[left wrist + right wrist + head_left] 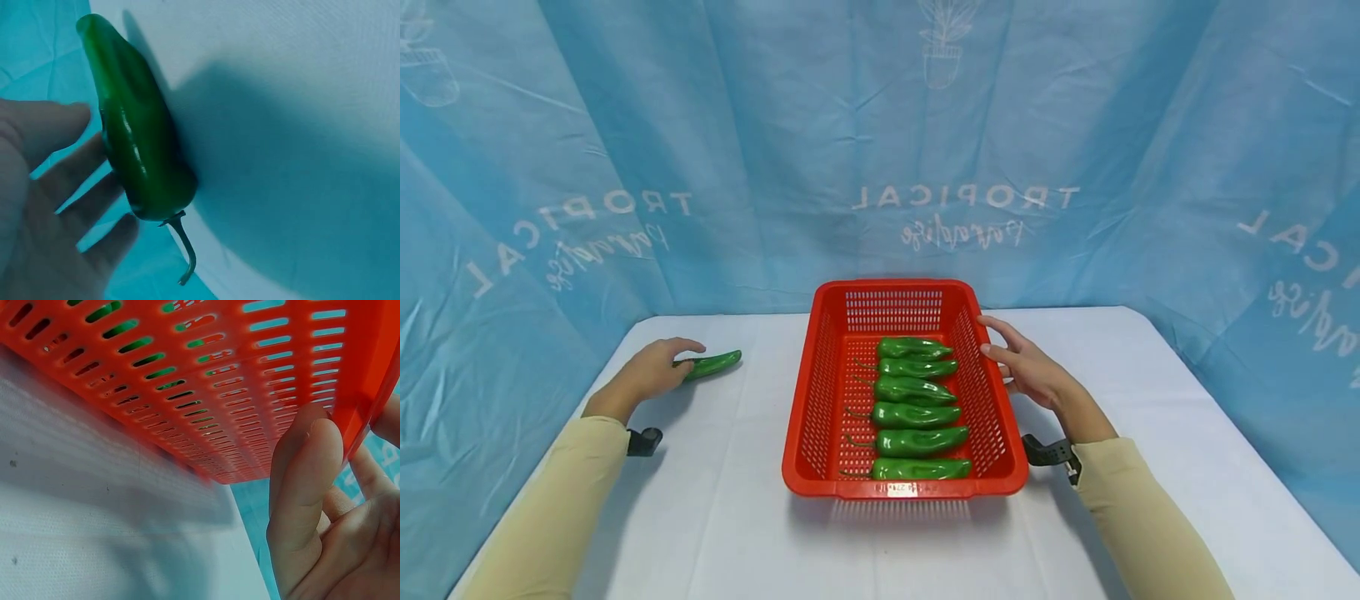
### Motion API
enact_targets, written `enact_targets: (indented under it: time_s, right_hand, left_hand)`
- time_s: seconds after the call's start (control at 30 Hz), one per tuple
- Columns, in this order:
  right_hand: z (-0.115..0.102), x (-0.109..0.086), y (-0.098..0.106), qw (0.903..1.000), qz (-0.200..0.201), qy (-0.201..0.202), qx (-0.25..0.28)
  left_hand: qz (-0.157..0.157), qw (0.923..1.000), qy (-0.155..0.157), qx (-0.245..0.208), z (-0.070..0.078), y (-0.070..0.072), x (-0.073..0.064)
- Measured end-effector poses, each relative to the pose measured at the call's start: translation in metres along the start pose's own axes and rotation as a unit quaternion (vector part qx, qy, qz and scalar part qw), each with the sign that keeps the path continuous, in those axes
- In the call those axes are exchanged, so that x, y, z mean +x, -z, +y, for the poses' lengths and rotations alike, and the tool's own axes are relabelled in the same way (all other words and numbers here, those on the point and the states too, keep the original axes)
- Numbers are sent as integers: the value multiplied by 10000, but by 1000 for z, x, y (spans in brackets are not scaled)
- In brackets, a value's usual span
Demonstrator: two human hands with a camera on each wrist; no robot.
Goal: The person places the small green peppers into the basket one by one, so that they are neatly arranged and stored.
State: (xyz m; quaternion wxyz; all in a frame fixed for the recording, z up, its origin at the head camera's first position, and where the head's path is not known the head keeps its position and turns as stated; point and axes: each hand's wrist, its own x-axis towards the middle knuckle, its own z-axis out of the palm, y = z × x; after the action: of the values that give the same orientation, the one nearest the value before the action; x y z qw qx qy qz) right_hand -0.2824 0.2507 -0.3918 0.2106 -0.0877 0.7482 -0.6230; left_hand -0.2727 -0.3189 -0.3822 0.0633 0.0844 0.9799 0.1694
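Note:
On the left of the table in the head view, my left hand point(655, 368) is at a long green pepper point(718, 363). In the left wrist view the pepper point(140, 134) hangs stem down across the picture, with the fingers point(94, 200) loosely spread behind it and the thumb apart from its side. A red plastic basket point(802, 400) stands mid-table, holding several green peppers point(917, 415) in a column, stems to the left. With fingertips and thumb, my right hand point(1026, 362) holds the basket's right rim; the thumb point(312, 462) overlaps the slotted wall in the right wrist view.
A white cloth covers the table point(737, 517). Blue printed curtains point(760, 150) hang behind it and along both sides. Dark bands circle both wrists. The basket's near rim casts a shadow on the cloth.

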Motion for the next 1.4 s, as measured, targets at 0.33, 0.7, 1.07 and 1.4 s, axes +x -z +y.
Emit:
enact_targets:
  time_s: [0.33, 0.7, 1.07, 1.4]
  right_hand:
    - [1, 0, 2, 10000, -42, 22, 54]
    - [3, 3, 2, 9999, -78, 33, 141]
    - [3, 2, 2, 9997, -47, 26, 225]
    - [4, 2, 1, 9999, -46, 72, 117]
  left_hand:
    - [-160, 9995, 260, -70, 0, -6, -3]
    - [-1466, 9830, 392, -1034, 2, 7, -5]
    - [-1792, 9685, 781, -1545, 20, 1, -11]
    - [-1442, 9734, 587, -1681, 28, -8, -15]
